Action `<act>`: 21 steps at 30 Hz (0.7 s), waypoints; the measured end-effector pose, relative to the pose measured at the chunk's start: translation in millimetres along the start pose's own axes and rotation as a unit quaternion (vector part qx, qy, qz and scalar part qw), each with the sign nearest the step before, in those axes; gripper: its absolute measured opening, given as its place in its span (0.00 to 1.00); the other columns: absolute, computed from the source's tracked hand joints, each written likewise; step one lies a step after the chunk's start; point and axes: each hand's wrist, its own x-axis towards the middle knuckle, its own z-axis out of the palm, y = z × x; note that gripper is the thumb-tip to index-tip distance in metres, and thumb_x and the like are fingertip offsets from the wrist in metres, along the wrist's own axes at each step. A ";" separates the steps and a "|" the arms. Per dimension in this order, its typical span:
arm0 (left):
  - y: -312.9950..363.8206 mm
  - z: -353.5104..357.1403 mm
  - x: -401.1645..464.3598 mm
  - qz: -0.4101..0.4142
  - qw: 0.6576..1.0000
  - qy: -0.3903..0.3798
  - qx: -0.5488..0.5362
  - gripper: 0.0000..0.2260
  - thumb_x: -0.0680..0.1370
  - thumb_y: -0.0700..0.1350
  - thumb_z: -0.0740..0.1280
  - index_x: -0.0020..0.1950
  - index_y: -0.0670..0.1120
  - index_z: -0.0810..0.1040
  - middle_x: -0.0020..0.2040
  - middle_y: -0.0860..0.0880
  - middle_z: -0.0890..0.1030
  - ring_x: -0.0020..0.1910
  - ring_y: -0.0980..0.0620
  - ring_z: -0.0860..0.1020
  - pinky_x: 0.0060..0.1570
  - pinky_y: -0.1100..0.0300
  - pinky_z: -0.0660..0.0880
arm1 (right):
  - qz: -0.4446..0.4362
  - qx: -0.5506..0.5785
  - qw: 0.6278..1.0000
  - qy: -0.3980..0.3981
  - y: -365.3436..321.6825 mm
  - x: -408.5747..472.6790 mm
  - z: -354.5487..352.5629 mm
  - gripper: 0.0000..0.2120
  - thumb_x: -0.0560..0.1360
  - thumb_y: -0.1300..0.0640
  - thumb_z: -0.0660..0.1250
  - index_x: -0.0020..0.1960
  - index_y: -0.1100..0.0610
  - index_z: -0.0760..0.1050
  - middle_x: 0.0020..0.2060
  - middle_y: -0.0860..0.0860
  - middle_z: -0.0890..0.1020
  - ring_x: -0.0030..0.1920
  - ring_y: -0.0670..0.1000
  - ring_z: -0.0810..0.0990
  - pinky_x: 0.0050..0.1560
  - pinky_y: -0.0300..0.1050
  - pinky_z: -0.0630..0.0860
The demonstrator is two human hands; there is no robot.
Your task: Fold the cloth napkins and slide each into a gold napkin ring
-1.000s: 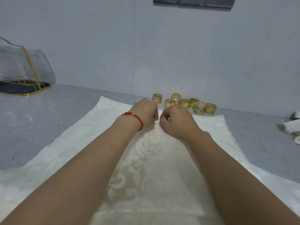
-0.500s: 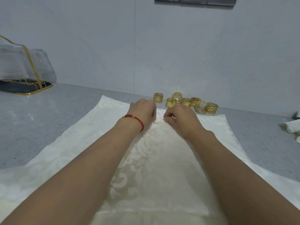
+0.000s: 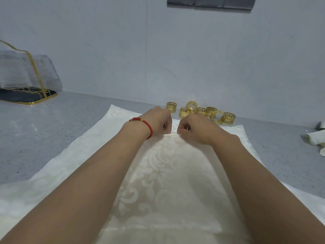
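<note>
Cream damask napkin (image 3: 168, 173), floral weave, spread flat on the grey speckled worktop (image 3: 44, 138), running from the near edge toward the wall. Both hands sit side by side near its far end. Left hand (image 3: 156, 123), red cord bracelet (image 3: 142, 125) at the wrist, fingers curled down, grip pinching a raised ridge of the cloth. Right hand (image 3: 195, 129) just beside it, grip likewise pinching the same ridge; a thin lifted fold line shows between the two hands.

Just beyond the napkin's far edge, a cluster of gold napkin rings (image 3: 200, 112) with a Greek-key cutout, some upright, some tipped, several touching one another.

Far left, a clear cover with gold trim (image 3: 26, 73) on a dark gold-edged tray (image 3: 28, 97). Right edge, pale rolled cloth (image 3: 314, 138), partly cut off. Dark wall panel (image 3: 211, 2) at top; no lettering on it can be read.
</note>
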 end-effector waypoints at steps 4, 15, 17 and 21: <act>-6.1 1.5 -3.8 -0.021 0.999 0.022 -0.043 0.10 0.74 0.37 0.70 0.49 0.51 0.84 0.45 0.52 0.81 0.39 0.58 0.76 0.47 0.60 0.77 | 0.013 0.058 0.998 0.000 7.8 0.1 6.0 0.05 0.76 0.59 0.71 0.50 0.51 0.81 0.40 0.46 0.82 0.41 0.46 0.79 0.42 0.43 0.74; 7.2 -5.3 -10.2 0.003 0.996 -0.011 0.084 0.10 0.74 0.37 0.69 0.43 0.53 0.76 0.45 0.52 0.76 0.46 0.47 0.80 0.43 0.56 0.76 | -0.010 -0.005 0.999 -0.052 -3.4 -0.9 -10.1 0.08 0.75 0.65 0.71 0.47 0.52 0.80 0.39 0.43 0.78 0.40 0.46 0.77 0.39 0.39 0.73; 14.2 -7.5 -11.3 0.019 0.993 -0.035 0.111 0.12 0.74 0.34 0.67 0.45 0.52 0.77 0.46 0.51 0.76 0.46 0.46 0.79 0.42 0.56 0.75 | -0.002 -0.012 0.996 -0.084 -5.1 -0.5 -15.1 0.10 0.75 0.65 0.71 0.48 0.51 0.82 0.39 0.43 0.79 0.42 0.46 0.78 0.40 0.38 0.73; 15.5 -14.8 -13.7 -0.006 0.993 -0.101 0.064 0.10 0.74 0.34 0.68 0.49 0.48 0.82 0.48 0.49 0.81 0.47 0.46 0.82 0.49 0.55 0.80 | 0.016 0.016 0.992 -0.124 -4.2 -2.3 -24.9 0.08 0.76 0.59 0.70 0.48 0.49 0.86 0.43 0.44 0.85 0.46 0.46 0.83 0.48 0.43 0.80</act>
